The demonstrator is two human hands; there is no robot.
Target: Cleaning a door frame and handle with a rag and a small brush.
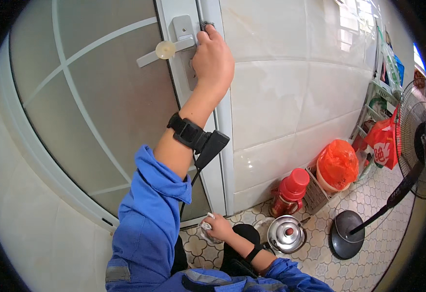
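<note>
My left hand (213, 61) is raised to the edge of the white-framed door (106, 92), its fingers closed on a dark, grey-black scouring pad (206, 23) pressed against the frame. Just left of that hand is the silver lever handle (147, 59), with a round, pale yellowish disc (165, 49) on it. The plate (183, 27) behind the handle is partly covered by my hand. Low down, near the foot of the door, my right hand (219, 228) is closed around a crumpled white thing (206, 227), perhaps a cloth or plastic; its kind is unclear.
On the patterned tile floor stand a steel kettle (287, 233), a red thermos flask (290, 192) and a bin under an orange-red plastic bag (338, 164). A black standing fan (348, 234) is at the right, before a shelf rack (376, 109) with bags. White wall tiles (271, 97) flank the door.
</note>
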